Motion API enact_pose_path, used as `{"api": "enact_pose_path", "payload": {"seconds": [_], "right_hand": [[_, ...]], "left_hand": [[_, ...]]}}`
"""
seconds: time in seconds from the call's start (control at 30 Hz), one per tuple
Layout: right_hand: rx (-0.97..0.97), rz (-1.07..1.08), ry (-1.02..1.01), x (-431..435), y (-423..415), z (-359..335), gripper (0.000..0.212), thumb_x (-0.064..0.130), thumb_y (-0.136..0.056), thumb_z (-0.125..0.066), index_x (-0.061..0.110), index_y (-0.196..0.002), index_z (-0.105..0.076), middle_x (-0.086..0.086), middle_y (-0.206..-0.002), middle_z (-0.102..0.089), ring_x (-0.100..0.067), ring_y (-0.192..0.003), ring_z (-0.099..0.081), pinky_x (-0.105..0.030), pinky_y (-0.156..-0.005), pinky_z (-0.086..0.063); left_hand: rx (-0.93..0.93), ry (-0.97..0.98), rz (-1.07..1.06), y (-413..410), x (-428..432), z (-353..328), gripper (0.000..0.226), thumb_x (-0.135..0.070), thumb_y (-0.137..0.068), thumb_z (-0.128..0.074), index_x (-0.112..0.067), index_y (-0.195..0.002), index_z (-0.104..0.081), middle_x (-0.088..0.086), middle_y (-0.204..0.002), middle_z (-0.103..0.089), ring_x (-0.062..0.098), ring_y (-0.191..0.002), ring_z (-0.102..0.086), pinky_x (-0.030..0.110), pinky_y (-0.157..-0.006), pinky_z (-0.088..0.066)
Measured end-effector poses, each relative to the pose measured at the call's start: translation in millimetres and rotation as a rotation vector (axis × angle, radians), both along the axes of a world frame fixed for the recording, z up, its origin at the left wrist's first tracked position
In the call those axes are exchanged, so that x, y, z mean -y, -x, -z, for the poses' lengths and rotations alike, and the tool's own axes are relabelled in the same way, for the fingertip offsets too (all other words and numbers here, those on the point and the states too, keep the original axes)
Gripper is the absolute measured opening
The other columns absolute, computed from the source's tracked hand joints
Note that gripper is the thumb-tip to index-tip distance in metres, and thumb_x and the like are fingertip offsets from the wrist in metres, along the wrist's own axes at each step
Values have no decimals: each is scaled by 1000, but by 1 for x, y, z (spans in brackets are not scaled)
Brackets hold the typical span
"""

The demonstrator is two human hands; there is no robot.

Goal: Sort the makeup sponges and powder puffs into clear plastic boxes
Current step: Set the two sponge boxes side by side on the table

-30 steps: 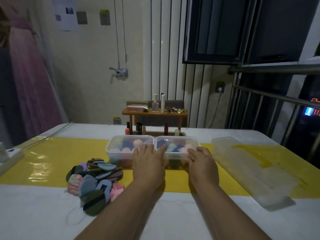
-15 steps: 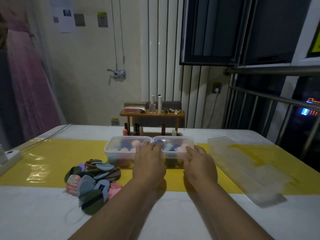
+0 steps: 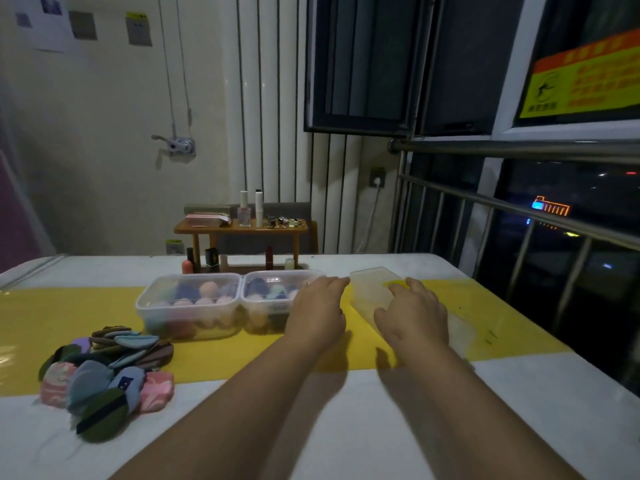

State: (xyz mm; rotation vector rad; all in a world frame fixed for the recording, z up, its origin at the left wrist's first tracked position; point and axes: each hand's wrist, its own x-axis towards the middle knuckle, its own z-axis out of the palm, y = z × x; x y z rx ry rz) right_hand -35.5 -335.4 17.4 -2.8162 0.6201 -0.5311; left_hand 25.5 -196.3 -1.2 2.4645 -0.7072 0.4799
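Observation:
Two clear plastic boxes stand side by side on the yellow strip: the left box (image 3: 188, 306) and the right box (image 3: 268, 301), both holding pink, blue and peach makeup sponges. A pile of powder puffs (image 3: 104, 375) in green, blue, pink and brown lies at the front left. A long clear plastic box (image 3: 369, 289) lies to the right. My left hand (image 3: 317, 313) hovers, fingers apart, by the right box's end, its fingertips at the long box's corner. My right hand (image 3: 412, 313) rests flat on top of the long box, holding nothing.
A small wooden shelf (image 3: 242, 226) with bottles and small cosmetics stands at the table's far edge, with lipsticks (image 3: 268, 258) under it. A metal railing (image 3: 519, 209) and dark window run along the right. The white table (image 3: 311, 427) extends toward me.
Both hands have left the two sponge boxes and moved right to the long clear box. The view has swung right with them.

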Motion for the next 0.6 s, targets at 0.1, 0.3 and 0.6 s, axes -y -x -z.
{"api": "enact_pose_path", "payload": {"seconds": [0.1, 0.3, 0.6], "right_hand": [[-40, 33, -10, 17, 8, 1, 58, 39, -90, -53, 26, -145, -43, -3, -159, -27, -26, -144, -26, -38, -115, -23], [-183, 64, -61, 46, 21, 5, 72, 61, -86, -50, 34, -150, -32, -10, -157, -32, -32, -143, -29, -43, -117, -24], [-157, 26, -116, 66, 50, -2, 68, 59, -69, -63, 42, -134, -54, 6, -130, -61, -25, -122, -53, -37, -100, -44]], "left_hand": [[48, -56, 30, -1, 21, 0, 65, -9, -91, -58, -28, -149, -36, -2, -151, -42, 18, -140, -34, 37, -118, -22], [9, -98, 115, -3, 58, 5, 71, -4, -90, -53, -29, -152, -30, -2, -159, -30, 18, -146, -26, 40, -121, -20], [87, -216, 156, 0, 66, 22, 58, -30, -92, -62, -38, -146, -41, -6, -153, -40, 20, -142, -30, 37, -115, -24]]}}
